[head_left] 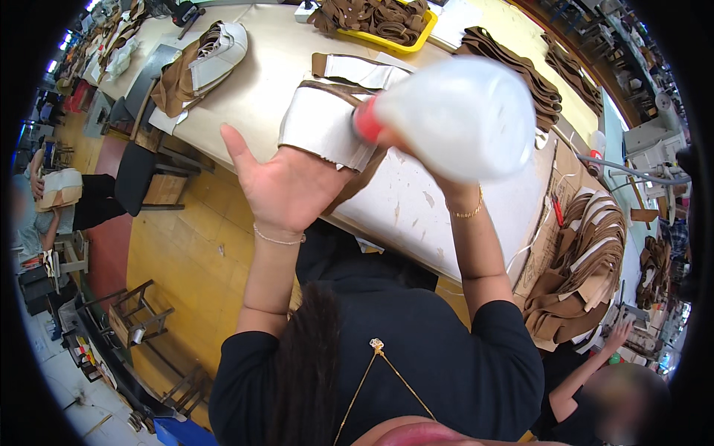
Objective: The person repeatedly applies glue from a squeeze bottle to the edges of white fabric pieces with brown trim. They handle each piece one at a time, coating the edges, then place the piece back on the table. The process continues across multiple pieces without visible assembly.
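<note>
Head view: a translucent white bottle (465,119), blurred and tipped sideways above the table (260,97), has its red cap (367,120) turned toward a white-faced, brown-backed piece (320,123) at its left. The right hand (449,189) grasps the bottle near the cap, though most of that hand is hidden behind it; whether the tip touches the piece is hard to say through the blur. The left hand (290,186) lies palm up with its thumb spread wide, and its fingers run out of sight beneath the piece, so I cannot tell how they are bent. Just beyond is a similar strip (338,67), partly covered by the bottle. Farther out are a yellow tray (426,37) of brown strips (cut off by the upper edge), a bundle of brown and white pieces (216,63) at left, and a fanned brown stack (584,260) at right, near a red pen (558,211). At lower right, a co-worker's arm (584,375) reaches up.
</note>
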`<action>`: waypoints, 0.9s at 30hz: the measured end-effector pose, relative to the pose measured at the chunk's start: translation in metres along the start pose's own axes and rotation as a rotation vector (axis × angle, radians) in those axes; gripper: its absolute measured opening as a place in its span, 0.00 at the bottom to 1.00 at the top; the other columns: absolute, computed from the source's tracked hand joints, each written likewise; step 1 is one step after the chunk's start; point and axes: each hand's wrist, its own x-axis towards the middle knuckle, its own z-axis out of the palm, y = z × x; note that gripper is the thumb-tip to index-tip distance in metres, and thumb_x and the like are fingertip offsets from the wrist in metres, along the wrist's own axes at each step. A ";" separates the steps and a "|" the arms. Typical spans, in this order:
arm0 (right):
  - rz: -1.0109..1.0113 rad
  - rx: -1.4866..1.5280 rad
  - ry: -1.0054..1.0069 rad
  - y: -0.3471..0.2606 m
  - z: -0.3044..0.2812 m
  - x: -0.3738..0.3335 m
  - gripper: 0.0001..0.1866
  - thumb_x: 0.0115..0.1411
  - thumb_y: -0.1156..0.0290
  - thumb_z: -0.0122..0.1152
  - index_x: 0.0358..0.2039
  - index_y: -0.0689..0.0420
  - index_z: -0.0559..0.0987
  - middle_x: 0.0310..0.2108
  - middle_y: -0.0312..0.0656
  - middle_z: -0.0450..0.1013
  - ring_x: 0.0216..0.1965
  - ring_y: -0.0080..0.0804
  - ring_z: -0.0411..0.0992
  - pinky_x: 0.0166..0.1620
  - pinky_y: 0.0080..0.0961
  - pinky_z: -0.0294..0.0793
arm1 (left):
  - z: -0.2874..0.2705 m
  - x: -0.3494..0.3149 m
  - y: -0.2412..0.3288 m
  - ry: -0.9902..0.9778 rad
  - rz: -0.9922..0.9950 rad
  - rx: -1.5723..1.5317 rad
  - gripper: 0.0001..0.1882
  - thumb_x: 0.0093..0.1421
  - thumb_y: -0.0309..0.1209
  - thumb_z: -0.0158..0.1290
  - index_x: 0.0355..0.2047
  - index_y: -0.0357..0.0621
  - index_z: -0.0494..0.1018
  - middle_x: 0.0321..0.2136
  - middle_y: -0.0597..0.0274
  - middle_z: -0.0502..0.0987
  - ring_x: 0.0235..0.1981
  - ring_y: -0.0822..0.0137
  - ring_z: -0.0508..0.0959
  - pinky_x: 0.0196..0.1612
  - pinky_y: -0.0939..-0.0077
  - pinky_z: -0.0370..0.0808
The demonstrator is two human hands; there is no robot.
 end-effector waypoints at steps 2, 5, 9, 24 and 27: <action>0.012 -0.052 0.053 -0.005 -0.001 0.003 0.23 0.40 0.64 0.72 0.38 0.55 0.77 0.38 0.36 0.73 0.41 0.29 0.70 0.47 0.27 0.68 | 0.000 0.000 0.003 -0.067 -0.002 -0.083 0.57 0.44 0.74 0.31 0.61 0.39 0.41 0.61 0.50 0.46 0.61 0.52 0.49 0.58 0.50 0.49; 0.088 0.145 0.092 0.003 0.005 -0.015 0.22 0.41 0.65 0.71 0.37 0.56 0.77 0.37 0.37 0.73 0.41 0.27 0.70 0.46 0.25 0.68 | -0.003 -0.001 0.005 -0.130 0.004 -0.165 0.57 0.44 0.74 0.32 0.61 0.38 0.41 0.61 0.49 0.45 0.61 0.51 0.48 0.58 0.50 0.49; 0.057 0.009 0.043 0.001 -0.022 -0.003 0.20 0.45 0.67 0.68 0.40 0.57 0.75 0.37 0.38 0.73 0.37 0.25 0.71 0.41 0.22 0.71 | -0.012 -0.006 0.009 -0.106 0.003 -0.086 0.57 0.44 0.74 0.32 0.61 0.38 0.41 0.61 0.49 0.46 0.61 0.51 0.48 0.59 0.50 0.49; -0.278 -0.293 0.165 -0.028 -0.009 0.003 0.17 0.49 0.70 0.64 0.39 0.58 0.75 0.39 0.38 0.72 0.39 0.28 0.70 0.42 0.24 0.72 | -0.019 -0.003 -0.005 -0.051 -0.023 -0.065 0.58 0.44 0.74 0.28 0.61 0.36 0.41 0.60 0.49 0.48 0.61 0.53 0.51 0.60 0.56 0.49; -0.188 -0.554 -0.059 -0.069 -0.013 0.013 0.18 0.43 0.64 0.70 0.34 0.56 0.76 0.33 0.36 0.74 0.33 0.27 0.70 0.39 0.24 0.70 | -0.026 -0.006 -0.006 -0.062 0.018 -0.057 0.57 0.46 0.74 0.27 0.60 0.36 0.43 0.60 0.50 0.50 0.61 0.53 0.51 0.60 0.55 0.49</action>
